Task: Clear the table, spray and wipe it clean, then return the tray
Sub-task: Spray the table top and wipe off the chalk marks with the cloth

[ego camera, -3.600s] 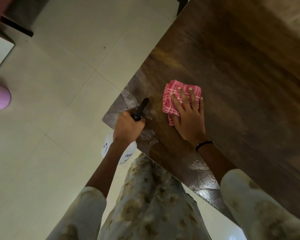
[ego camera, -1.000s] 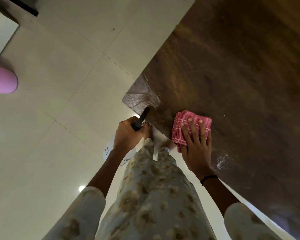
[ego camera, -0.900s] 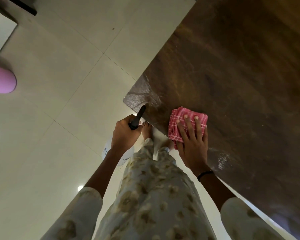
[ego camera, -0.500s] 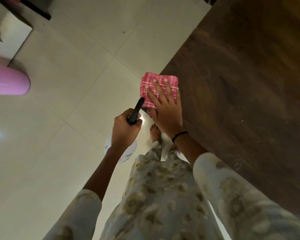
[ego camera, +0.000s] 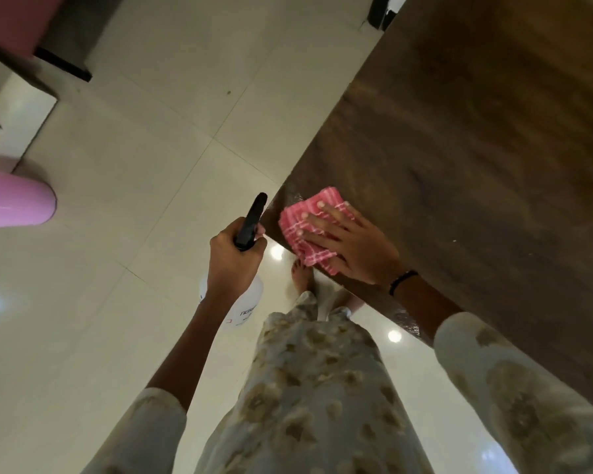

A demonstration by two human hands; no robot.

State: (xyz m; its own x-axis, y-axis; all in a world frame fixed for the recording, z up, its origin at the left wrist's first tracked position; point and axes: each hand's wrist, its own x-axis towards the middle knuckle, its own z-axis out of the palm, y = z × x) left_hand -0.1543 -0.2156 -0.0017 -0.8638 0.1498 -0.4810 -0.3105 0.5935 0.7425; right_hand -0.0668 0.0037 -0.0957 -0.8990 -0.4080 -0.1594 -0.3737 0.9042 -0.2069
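While the person stands tight against the near corner of the table [ego camera: 476, 165], the left hand [ego camera: 231, 258] hangs out over the floor [ego camera: 117, 165], just off the table's edge, fingers curled round the neck of the spray bottle [ego camera: 245, 304], whose black nozzle [ego camera: 252, 220] points up and away along that edge. Just beside it, across the edge, the right hand [ego camera: 353, 248] lies flat with fingers straight and spread, pressing the pink checked cloth [ego camera: 308, 227] onto the wood right at the corner, the cloth's near side hanging slightly past the rim. So the cloth sits at the very tip of the tabletop, and everything yet to be wiped, as far as I can judge, runs away from it up and to the right, along the table's long edge. The right hand is the one on the surface and nearer that stretch; the bottle hand is off to the side, clear of it. Further out the wood shows nothing standing on it. No tray is in view, and a pink rounded object [ego camera: 14, 200] sits on the floor far to the left
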